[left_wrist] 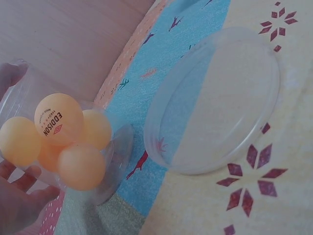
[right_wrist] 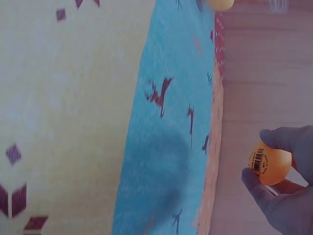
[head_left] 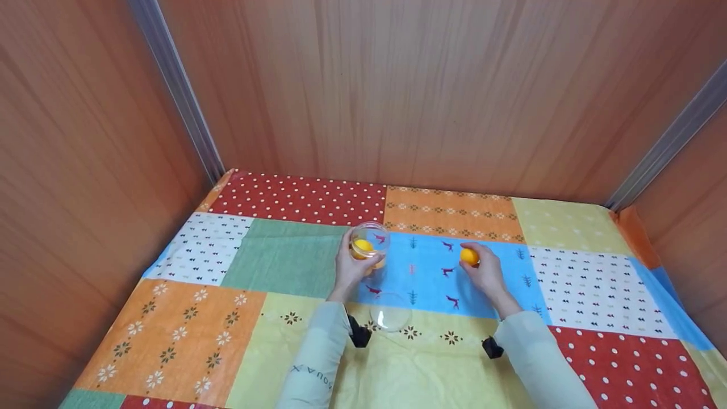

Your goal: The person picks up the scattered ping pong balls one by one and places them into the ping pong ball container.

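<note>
My left hand (head_left: 351, 269) grips a clear plastic container (head_left: 370, 230) near the middle of the table. Inside it lie several orange table tennis balls (left_wrist: 82, 166), and one of them shows printed lettering in the left wrist view. To the right, my right hand (head_left: 486, 275) pinches a single orange table tennis ball (right_wrist: 274, 164) between thumb and fingers, raised above the blue patch of the cloth. This ball bears a printed barcode. A round transparent lid (head_left: 391, 312) lies on the cloth just in front of the container, apart from both hands.
A patchwork tablecloth (head_left: 284, 258) with coloured, patterned squares covers the table. Wood-grain panels (head_left: 420, 91) stand behind it and at both sides, with metal strips (head_left: 179, 85) at the corners.
</note>
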`<state>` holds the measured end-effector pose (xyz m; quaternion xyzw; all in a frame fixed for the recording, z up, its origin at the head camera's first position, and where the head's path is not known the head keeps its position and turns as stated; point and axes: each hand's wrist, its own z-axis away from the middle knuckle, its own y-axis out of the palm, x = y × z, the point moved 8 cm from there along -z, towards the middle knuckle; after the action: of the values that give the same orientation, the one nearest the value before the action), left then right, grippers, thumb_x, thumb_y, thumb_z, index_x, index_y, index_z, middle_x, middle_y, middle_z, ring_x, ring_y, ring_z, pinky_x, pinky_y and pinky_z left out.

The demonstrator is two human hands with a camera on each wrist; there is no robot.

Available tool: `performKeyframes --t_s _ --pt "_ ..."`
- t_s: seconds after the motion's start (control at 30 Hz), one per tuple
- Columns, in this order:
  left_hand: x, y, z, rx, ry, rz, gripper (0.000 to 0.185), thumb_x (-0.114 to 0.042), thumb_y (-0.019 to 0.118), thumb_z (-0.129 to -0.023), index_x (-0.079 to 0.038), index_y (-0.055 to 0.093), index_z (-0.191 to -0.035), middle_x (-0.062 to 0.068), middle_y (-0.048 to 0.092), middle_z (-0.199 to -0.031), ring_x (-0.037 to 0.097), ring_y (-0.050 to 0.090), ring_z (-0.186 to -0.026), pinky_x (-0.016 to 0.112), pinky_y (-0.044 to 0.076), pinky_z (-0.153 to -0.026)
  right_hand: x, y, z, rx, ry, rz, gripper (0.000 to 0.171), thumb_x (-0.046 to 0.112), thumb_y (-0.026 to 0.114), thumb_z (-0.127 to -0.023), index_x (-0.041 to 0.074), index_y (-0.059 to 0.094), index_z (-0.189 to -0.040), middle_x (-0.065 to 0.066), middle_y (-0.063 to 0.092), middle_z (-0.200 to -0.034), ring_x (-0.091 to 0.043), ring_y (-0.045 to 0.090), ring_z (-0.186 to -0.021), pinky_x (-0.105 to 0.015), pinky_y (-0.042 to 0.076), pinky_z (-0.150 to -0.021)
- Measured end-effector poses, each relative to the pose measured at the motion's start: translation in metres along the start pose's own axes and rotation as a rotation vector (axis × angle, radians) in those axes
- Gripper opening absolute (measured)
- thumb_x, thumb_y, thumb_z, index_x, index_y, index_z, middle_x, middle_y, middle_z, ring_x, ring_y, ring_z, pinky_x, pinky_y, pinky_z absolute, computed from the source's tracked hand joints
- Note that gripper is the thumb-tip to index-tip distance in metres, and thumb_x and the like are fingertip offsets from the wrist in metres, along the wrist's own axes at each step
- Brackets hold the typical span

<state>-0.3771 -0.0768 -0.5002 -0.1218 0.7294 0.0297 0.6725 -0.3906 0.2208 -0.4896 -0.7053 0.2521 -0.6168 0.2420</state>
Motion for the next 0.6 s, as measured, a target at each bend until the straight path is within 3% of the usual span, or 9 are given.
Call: performKeyframes --t_s 0.23,0.6 --pt "-0.004 -0.002 -0.001 -0.006 0.083 -0.021 0.078 -0.018 0.077 -0.067 -0.010 0.034 -0.131 0.010 0.044 -0.124 0.024 0.045 -0.109 0.038 0.040 -0.091 0.029 0.010 0.004 -0.040 -0.157 -0.039 0.035 0.003 0.063 -0.080 0.004 0.056 -0.114 -0.017 0.052 -0.109 -0.030 0.049 -0.095 -0.040 0.048 -0.078" --pt "0.000 0.001 -0.002 0.008 0.042 -0.016 0.078 -0.019 0.077 -0.068 -0.015 0.033 -0.132 0.015 0.042 -0.126 0.024 0.045 -0.109 0.039 0.041 -0.090 0.059 0.025 0.006 -0.032 -0.206 -0.096 0.036 0.005 0.063 -0.081 0.007 0.056 -0.116 -0.013 0.052 -0.111 -0.028 0.051 -0.098 -0.038 0.049 -0.077"
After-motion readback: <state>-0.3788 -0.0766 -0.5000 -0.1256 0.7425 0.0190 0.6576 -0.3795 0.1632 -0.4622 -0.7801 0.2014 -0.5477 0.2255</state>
